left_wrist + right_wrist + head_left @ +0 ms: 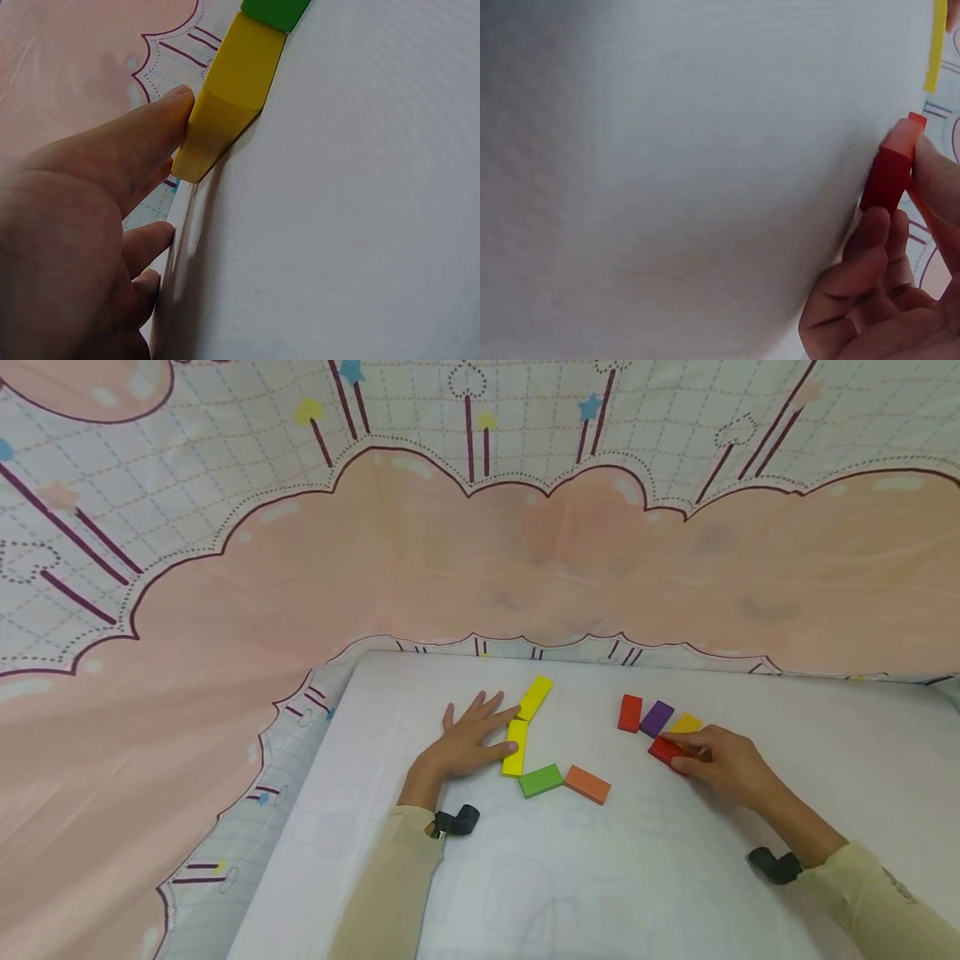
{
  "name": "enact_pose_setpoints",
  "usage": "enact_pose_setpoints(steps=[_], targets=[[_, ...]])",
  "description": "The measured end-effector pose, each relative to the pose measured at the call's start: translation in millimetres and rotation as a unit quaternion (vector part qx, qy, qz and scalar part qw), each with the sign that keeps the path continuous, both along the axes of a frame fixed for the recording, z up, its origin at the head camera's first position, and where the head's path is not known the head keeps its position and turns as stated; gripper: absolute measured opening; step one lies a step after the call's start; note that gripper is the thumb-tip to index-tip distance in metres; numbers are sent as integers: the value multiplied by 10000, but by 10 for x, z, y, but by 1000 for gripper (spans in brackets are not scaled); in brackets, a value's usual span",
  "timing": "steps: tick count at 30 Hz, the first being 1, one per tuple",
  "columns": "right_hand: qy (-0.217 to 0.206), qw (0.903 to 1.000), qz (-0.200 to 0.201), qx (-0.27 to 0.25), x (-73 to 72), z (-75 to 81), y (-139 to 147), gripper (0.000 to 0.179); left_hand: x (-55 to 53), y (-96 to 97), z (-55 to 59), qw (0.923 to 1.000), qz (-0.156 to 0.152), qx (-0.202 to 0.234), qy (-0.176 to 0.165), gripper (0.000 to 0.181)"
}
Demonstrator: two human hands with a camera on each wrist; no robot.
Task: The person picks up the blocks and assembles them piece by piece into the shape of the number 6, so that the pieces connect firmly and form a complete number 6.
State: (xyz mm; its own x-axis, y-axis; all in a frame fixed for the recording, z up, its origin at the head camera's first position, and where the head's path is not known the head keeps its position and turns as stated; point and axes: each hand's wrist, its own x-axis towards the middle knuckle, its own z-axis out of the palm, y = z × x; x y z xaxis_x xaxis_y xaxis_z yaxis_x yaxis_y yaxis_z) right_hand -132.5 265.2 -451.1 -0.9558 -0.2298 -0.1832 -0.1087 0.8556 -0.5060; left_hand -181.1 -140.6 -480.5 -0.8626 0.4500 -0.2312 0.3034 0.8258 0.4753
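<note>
My left hand (491, 728) lies flat on the white table (675, 877) with straight fingers, beside a bent row of blocks. Its thumb touches the end of one yellow block (515, 747) (229, 97), and a fingertip reaches the other yellow block (536, 697). A green block (541, 780) (276, 11) and an orange block (587, 784) continue the row. My right hand (696, 755) (900, 221) pinches a red block (664, 749) (891, 174) between thumb and fingers, low over the table.
Beside the red block lie an orange-red block (630, 712), a purple block (657, 718) and a yellow block (686, 724). A pink and white patterned cloth (480, 552) hangs behind and left of the table. The table's left edge (174, 225) runs close to my left fingers.
</note>
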Motion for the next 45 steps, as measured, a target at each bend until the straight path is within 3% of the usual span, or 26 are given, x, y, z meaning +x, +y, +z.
enact_pose_setpoints(steps=[7,19,27,33,41,45], targets=[[-475,9985,238,113,-9,22,-34,58,4,-1,14,10000,20,-15,-25,69],[-581,9970,487,-158,33,17,-10,53,1,-4,-2,10000,18,-1,-23,70],[-947,9939,238,-523,89,45,-40,52,6,-1,-10,10000,5,36,-13,69],[-1508,9823,-272,-1076,167,55,-83,47,19,5,7,9999,5,109,-3,69],[-1463,9804,-373,-1264,270,52,-134,52,15,3,15,10000,19,73,-22,69],[-1569,9742,-382,-1576,321,45,-153,49,15,0,16,10000,8,64,-10,69]])
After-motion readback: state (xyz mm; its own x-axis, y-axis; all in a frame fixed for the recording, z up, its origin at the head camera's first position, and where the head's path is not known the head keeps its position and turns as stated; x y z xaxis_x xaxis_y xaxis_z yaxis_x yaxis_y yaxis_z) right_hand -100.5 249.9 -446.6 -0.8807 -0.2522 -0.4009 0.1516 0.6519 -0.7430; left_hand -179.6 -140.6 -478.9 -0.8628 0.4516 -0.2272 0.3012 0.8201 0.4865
